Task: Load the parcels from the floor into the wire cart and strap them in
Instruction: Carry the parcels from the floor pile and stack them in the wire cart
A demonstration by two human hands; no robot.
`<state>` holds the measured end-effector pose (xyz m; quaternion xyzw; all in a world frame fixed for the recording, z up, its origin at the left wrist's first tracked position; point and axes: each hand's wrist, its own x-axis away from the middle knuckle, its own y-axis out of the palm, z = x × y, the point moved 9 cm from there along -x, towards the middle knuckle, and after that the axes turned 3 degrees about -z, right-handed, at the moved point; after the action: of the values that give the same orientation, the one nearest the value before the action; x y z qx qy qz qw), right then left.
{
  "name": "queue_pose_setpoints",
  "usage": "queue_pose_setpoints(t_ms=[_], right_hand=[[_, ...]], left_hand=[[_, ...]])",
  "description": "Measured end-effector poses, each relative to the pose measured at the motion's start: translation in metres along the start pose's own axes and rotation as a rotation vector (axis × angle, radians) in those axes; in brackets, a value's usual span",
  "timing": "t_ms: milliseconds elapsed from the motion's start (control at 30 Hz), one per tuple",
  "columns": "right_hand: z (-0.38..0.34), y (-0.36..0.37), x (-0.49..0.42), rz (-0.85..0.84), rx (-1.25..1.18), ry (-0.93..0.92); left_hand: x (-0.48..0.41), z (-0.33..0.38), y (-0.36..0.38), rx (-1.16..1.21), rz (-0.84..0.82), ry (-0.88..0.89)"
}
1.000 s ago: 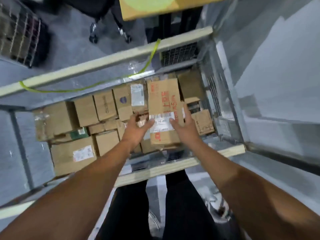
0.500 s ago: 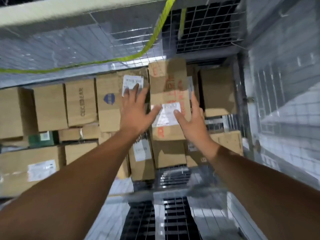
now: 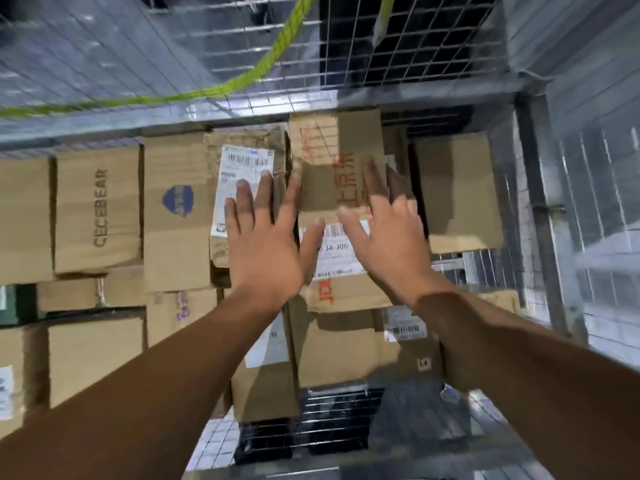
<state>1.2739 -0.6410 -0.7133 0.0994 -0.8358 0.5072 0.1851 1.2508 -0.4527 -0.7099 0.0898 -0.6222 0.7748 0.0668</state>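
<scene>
Parcel [image 3: 346, 143] with red print centre frame, in wire cart [image 3: 531, 220]; left hand [image 3: 263, 244], right hand [image 3: 384, 237] spread flat over it, fingers straight, gripping nothing. Green strap [image 3: 214, 92] upper left.

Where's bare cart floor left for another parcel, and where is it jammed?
Bare wire floor shows along the near edge, in front of the centre box. A smaller bare patch lies at the right, just nearer than the plain box by the side wall. The left half, around the CECEBEAR box, is packed tight.
</scene>
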Motion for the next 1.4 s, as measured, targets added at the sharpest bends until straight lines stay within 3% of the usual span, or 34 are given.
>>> queue_pose_setpoints(t_ms=[167,300,433,600,733,933,1233,1400], right_hand=[[0.002,0.0,-0.001,-0.009,0.03,0.006],[-0.003,-0.012,0.008,-0.168,0.098,0.074],[-0.022,-0.066,0.078,-0.263,-0.019,0.161],[-0.04,-0.173,0.21,-0.212,-0.141,0.314],[-0.037,-0.245,0.309,-0.137,-0.157,0.461],[-0.036,-0.314,0.456,0.094,-0.208,0.633],[-0.06,-0.282,0.743,0.546,-0.52,1.118],[-0.069,-0.226,0.914,0.73,-0.633,1.423]], left_hand=[[-0.002,0.002,-0.003,-0.031,-0.097,-0.033],[-0.007,0.011,-0.029,-0.061,-0.352,-0.076],[-0.005,0.028,-0.123,-0.042,-0.457,-0.081],[0.043,0.062,-0.254,0.022,-0.459,0.032],[0.107,0.108,-0.314,-0.069,-0.493,0.248],[0.215,0.217,-0.362,0.008,-0.509,0.668],[0.464,0.31,-0.41,-0.046,-0.551,1.237],[0.625,0.331,-0.405,-0.16,-0.668,1.541]])
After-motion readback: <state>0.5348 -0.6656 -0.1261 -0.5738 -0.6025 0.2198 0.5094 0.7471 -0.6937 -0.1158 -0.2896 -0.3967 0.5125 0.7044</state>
